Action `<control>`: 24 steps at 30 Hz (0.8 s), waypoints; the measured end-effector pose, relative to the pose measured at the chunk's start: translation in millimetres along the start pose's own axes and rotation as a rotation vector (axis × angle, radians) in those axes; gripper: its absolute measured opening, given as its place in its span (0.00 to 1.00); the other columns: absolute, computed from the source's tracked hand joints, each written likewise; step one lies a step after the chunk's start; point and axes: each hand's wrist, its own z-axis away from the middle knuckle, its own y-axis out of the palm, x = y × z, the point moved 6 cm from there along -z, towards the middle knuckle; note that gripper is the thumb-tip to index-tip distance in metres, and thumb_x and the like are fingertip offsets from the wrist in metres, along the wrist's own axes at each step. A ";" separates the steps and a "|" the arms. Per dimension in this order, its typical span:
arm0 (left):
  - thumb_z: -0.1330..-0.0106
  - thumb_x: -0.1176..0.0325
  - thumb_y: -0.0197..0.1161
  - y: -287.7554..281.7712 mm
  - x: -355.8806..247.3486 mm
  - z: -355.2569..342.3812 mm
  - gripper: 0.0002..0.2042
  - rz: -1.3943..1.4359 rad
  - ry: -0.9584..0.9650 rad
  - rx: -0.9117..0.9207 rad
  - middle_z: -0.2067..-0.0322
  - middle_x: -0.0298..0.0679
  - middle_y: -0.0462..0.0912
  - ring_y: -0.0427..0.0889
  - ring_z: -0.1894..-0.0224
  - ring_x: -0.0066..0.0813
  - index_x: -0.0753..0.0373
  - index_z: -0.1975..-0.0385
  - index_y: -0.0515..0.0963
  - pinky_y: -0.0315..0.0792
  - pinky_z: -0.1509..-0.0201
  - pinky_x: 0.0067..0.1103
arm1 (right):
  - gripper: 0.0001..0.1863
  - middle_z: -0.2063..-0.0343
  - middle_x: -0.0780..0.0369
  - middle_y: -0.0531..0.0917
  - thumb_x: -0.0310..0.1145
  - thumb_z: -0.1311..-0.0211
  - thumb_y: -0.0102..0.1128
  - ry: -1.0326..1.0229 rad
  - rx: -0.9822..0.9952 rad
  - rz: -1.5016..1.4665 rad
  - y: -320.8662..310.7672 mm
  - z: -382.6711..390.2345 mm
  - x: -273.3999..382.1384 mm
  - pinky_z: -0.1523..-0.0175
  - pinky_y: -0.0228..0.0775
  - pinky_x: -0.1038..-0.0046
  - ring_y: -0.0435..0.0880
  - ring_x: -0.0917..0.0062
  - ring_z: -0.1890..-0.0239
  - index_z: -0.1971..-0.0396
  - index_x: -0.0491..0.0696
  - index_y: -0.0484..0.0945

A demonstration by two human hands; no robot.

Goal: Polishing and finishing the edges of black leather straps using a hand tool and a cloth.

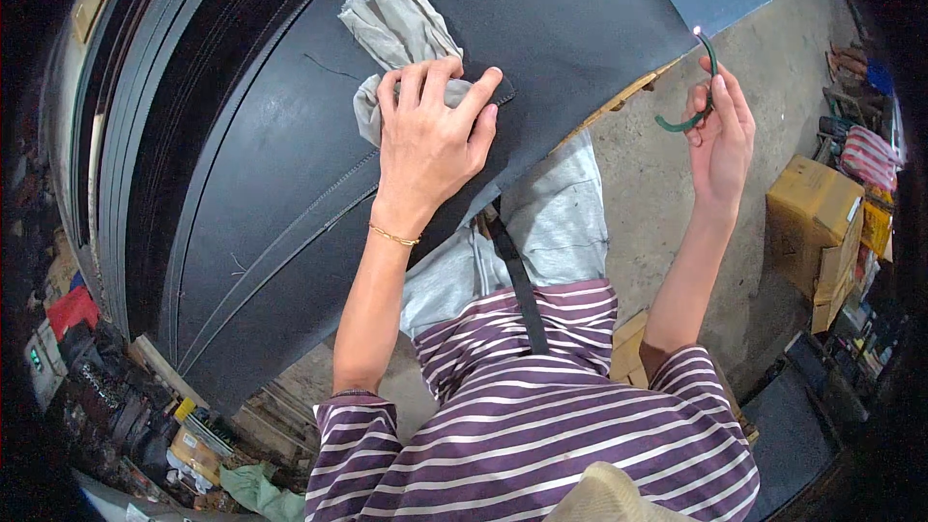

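My left hand (430,130) presses down on a crumpled grey rag (401,24), its fingers curled over the cloth. Beside the thumb and index finger the dark tip of a stitched black strap (507,90) shows; the palm hides what runs beneath it. Out to the right, above the floor, my right hand (720,126) pinches a curved green piece of mosquito coil (713,50). The coil's upper end glows pinkish white, close to the table's edge, and its lower end curls left below the fingers.
Many long black straps (222,48) lie fanned across the dark worktop (561,10). Loose threads lie there too. A cardboard box (812,198) stands on the right, near a red-and-white striped bundle (870,157). Assorted clutter fills the lower left, including a green cloth (261,493).
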 end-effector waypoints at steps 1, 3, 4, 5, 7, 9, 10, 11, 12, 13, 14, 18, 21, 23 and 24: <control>0.45 0.67 0.65 0.1 -0.2 0.3 0.17 0.000 0.007 -0.004 0.58 0.39 0.73 0.71 0.53 0.40 0.52 0.53 0.79 0.62 0.45 0.37 | 0.15 0.74 0.69 0.76 0.32 0.29 0.51 -0.011 0.019 0.017 4.4 -2.3 0.0 0.79 0.56 0.88 0.69 0.93 0.78 0.48 0.42 0.75; 0.45 0.67 0.65 0.3 -0.2 0.7 0.17 0.005 0.012 -0.009 0.58 0.39 0.73 0.71 0.53 0.40 0.53 0.53 0.79 0.62 0.45 0.37 | 0.14 0.73 0.69 0.77 0.32 0.31 0.53 -0.020 0.012 0.033 13.8 -6.5 0.1 0.79 0.56 0.89 0.68 0.93 0.78 0.50 0.41 0.77; 0.45 0.67 0.65 0.4 1.4 1.4 0.17 0.017 -0.008 -0.002 0.57 0.40 0.73 0.72 0.52 0.40 0.54 0.54 0.79 0.62 0.44 0.37 | 0.13 0.72 0.68 0.79 0.31 0.32 0.55 -0.029 0.006 0.046 19.5 -8.6 0.1 0.78 0.55 0.89 0.68 0.94 0.78 0.52 0.41 0.79; 0.45 0.67 0.65 0.9 2.8 2.4 0.16 0.030 -0.030 0.005 0.57 0.40 0.74 0.72 0.51 0.40 0.55 0.54 0.78 0.62 0.43 0.38 | 0.13 0.72 0.68 0.79 0.31 0.32 0.55 -0.026 0.008 0.050 25.5 -11.3 -1.1 0.78 0.55 0.89 0.68 0.94 0.78 0.52 0.41 0.79; 0.44 0.67 0.66 -1.9 2.8 5.6 0.16 0.015 -0.048 0.004 0.56 0.40 0.74 0.72 0.50 0.40 0.56 0.55 0.78 0.61 0.41 0.39 | 0.12 0.71 0.67 0.82 0.29 0.36 0.60 -0.033 0.062 0.138 43.4 -15.5 -3.5 0.78 0.55 0.89 0.67 0.94 0.79 0.55 0.42 0.81; 0.44 0.67 0.66 -3.6 3.9 12.6 0.17 0.023 -0.114 0.039 0.50 0.40 0.74 0.70 0.42 0.41 0.56 0.53 0.78 0.56 0.34 0.43 | 0.12 0.72 0.67 0.82 0.29 0.37 0.61 -0.038 0.080 0.227 64.6 -16.5 -4.7 0.77 0.56 0.89 0.68 0.94 0.78 0.55 0.43 0.82; 0.44 0.67 0.66 -5.7 5.3 15.2 0.17 0.027 -0.123 0.043 0.50 0.40 0.74 0.70 0.42 0.41 0.56 0.53 0.78 0.56 0.34 0.43 | 0.13 0.72 0.67 0.83 0.29 0.38 0.63 -0.047 0.097 0.309 73.5 -16.9 -8.0 0.77 0.57 0.89 0.69 0.94 0.77 0.55 0.43 0.83; 0.43 0.63 0.66 -12.5 8.9 17.2 0.18 -0.020 -0.150 -0.018 0.48 0.41 0.73 0.68 0.40 0.42 0.56 0.52 0.78 0.54 0.33 0.45 | 0.12 0.73 0.68 0.83 0.29 0.40 0.63 -0.085 0.141 0.307 80.3 -19.1 -11.3 0.74 0.59 0.88 0.71 0.93 0.76 0.57 0.43 0.83; 0.42 0.59 0.65 -19.1 13.1 20.3 0.19 -0.066 -0.178 -0.078 0.46 0.43 0.73 0.66 0.38 0.43 0.55 0.51 0.78 0.52 0.33 0.47 | 0.12 0.73 0.68 0.83 0.29 0.40 0.63 -0.075 0.141 0.316 83.1 -21.8 -17.2 0.74 0.59 0.88 0.71 0.93 0.76 0.57 0.43 0.83; 0.42 0.57 0.65 -20.3 20.1 25.0 0.21 -0.097 -0.230 -0.040 0.40 0.44 0.70 0.63 0.34 0.45 0.53 0.48 0.78 0.49 0.31 0.49 | 0.11 0.73 0.68 0.83 0.28 0.40 0.63 -0.116 0.198 0.321 89.2 -23.6 -20.6 0.73 0.60 0.88 0.72 0.93 0.75 0.59 0.43 0.84; 0.41 0.59 0.64 -23.2 27.1 30.4 0.17 -0.132 -0.252 -0.016 0.40 0.42 0.70 0.63 0.34 0.45 0.52 0.51 0.80 0.51 0.32 0.50 | 0.10 0.73 0.69 0.82 0.27 0.40 0.63 -0.153 0.261 0.322 97.9 -22.9 -25.4 0.71 0.61 0.88 0.72 0.92 0.75 0.60 0.42 0.84; 0.41 0.65 0.63 -13.3 45.1 43.2 0.12 -0.112 -0.260 -0.085 0.44 0.40 0.75 0.69 0.38 0.44 0.52 0.57 0.83 0.58 0.35 0.47 | 0.08 0.76 0.71 0.80 0.27 0.41 0.62 -0.212 0.333 0.428 115.5 -18.2 -33.0 0.68 0.63 0.88 0.73 0.92 0.72 0.64 0.40 0.85; 0.42 0.68 0.63 -13.3 46.4 41.7 0.12 -0.085 -0.240 -0.136 0.46 0.39 0.77 0.72 0.41 0.44 0.52 0.58 0.83 0.61 0.37 0.45 | 0.08 0.71 0.69 0.81 0.24 0.39 0.62 -0.256 0.356 0.585 114.6 -17.3 -36.8 0.67 0.63 0.88 0.74 0.91 0.70 0.61 0.40 0.83; 0.43 0.69 0.63 -13.1 46.3 41.5 0.13 -0.082 -0.222 -0.161 0.47 0.39 0.77 0.72 0.42 0.44 0.52 0.58 0.83 0.62 0.38 0.43 | 0.08 0.72 0.69 0.80 0.20 0.41 0.62 -0.235 0.328 0.648 114.2 -16.8 -36.9 0.65 0.63 0.89 0.73 0.91 0.70 0.61 0.39 0.84; 0.43 0.69 0.63 -12.4 46.7 42.0 0.13 -0.079 -0.228 -0.158 0.47 0.39 0.77 0.72 0.42 0.44 0.52 0.58 0.83 0.62 0.38 0.43 | 0.08 0.72 0.69 0.80 0.21 0.41 0.62 -0.252 0.335 0.660 114.5 -16.3 -36.5 0.65 0.62 0.89 0.72 0.91 0.70 0.62 0.39 0.84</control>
